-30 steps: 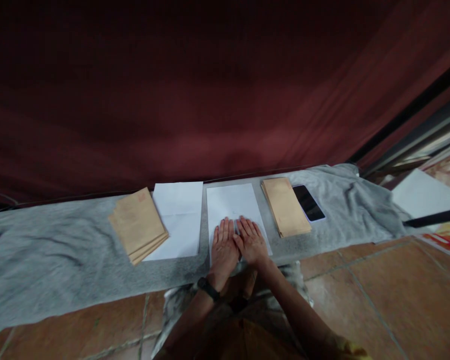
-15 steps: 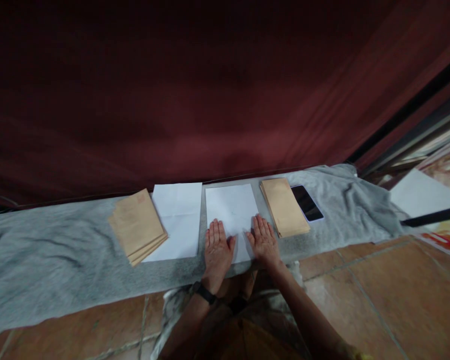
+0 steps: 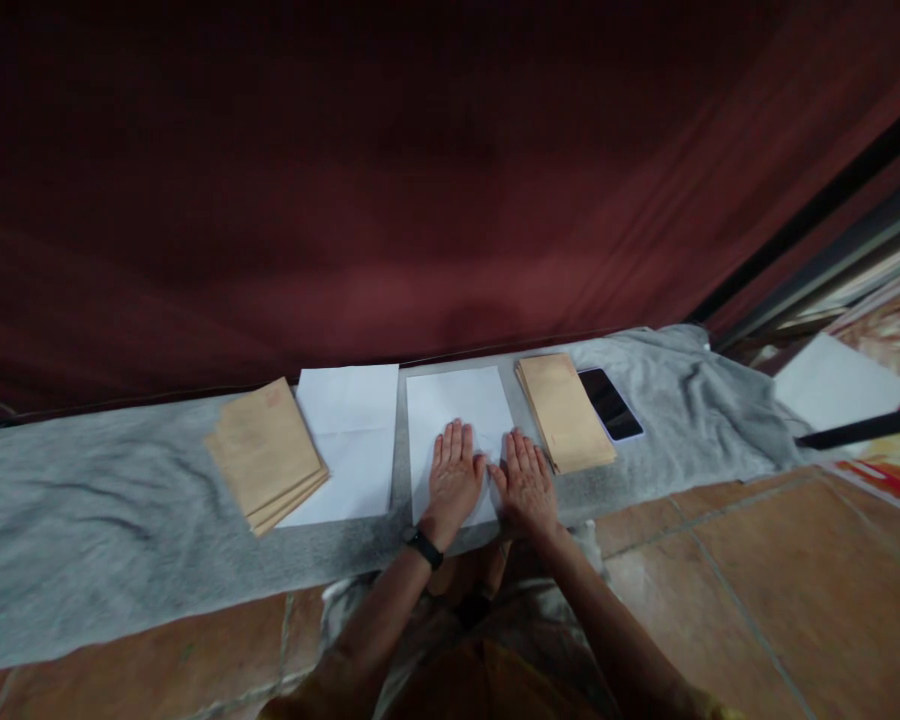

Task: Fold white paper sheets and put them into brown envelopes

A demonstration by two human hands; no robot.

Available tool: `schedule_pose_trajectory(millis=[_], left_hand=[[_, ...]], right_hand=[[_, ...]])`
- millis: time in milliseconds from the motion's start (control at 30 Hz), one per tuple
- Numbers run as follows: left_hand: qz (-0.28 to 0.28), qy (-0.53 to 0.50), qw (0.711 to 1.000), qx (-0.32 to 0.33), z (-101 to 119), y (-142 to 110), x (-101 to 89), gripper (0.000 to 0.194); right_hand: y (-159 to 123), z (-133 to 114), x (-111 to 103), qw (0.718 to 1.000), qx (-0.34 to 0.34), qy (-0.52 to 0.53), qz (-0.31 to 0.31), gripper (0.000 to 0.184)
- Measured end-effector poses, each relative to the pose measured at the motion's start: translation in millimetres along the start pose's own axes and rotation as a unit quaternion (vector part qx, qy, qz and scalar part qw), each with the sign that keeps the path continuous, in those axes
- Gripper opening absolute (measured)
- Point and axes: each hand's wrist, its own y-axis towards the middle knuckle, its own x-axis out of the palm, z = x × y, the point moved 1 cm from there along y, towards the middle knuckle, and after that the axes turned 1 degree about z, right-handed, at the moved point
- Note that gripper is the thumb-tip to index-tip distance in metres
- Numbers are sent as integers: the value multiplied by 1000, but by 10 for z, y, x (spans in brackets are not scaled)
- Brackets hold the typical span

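A white sheet of paper (image 3: 450, 395) lies before me on the grey cloth. My left hand (image 3: 454, 477) rests palm down on the middle of it, fingers stretched out, a dark band on the wrist. Flat across the sheet's right edge lies my right hand (image 3: 526, 485), its thumb close to the left thumb. Neither hand grips anything. Just right of my right hand is a stack of brown envelopes (image 3: 570, 415). Left of the sheet is another white paper (image 3: 352, 450) with a crease across it, partly covered by a fanned pile of brown envelopes (image 3: 270, 450).
A smartphone (image 3: 611, 405) lies beside the right envelope stack. The grey cloth (image 3: 120, 500) covers a long, narrow surface along a dark red wall or curtain (image 3: 420, 200). Tiled floor (image 3: 757, 560) shows in front. Another white sheet (image 3: 832, 385) is at far right.
My left hand has slid from the sheet's left edge inward to its middle, closer to my right hand. My right hand has stayed about where it was on the sheet.
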Motion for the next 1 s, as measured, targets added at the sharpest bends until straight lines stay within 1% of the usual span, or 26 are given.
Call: schedule_pose_trajectory(millis=[100, 200, 367, 433, 533, 633, 767, 1000], left_hand=[[-7, 6, 1000, 7, -3, 135, 1, 58], [1, 14, 1000, 10, -53, 190, -6, 59], [-6, 39, 999, 16, -119, 192, -3, 58], [-15, 50, 999, 17, -135, 205, 2, 58], [-21, 62, 998, 17, -172, 249, 6, 59], [-20, 67, 997, 10, -228, 305, 6, 60], [-21, 70, 997, 5, -298, 355, 20, 57], [9, 62, 998, -21, -413, 371, 4, 58]], right_hand=[[7, 5, -6, 1000, 3, -1, -5, 61], [76, 16, -14, 1000, 10, 11, -20, 59], [389, -64, 10, 996, -5, 58, -65, 56], [535, -138, 46, 994, -21, 75, -82, 55], [706, -243, 113, 988, -74, 90, -103, 52], [804, -283, 170, 986, -102, 84, -102, 51], [864, -249, 218, 989, -103, 68, -87, 52], [881, -202, 307, 992, -86, 51, -76, 55]])
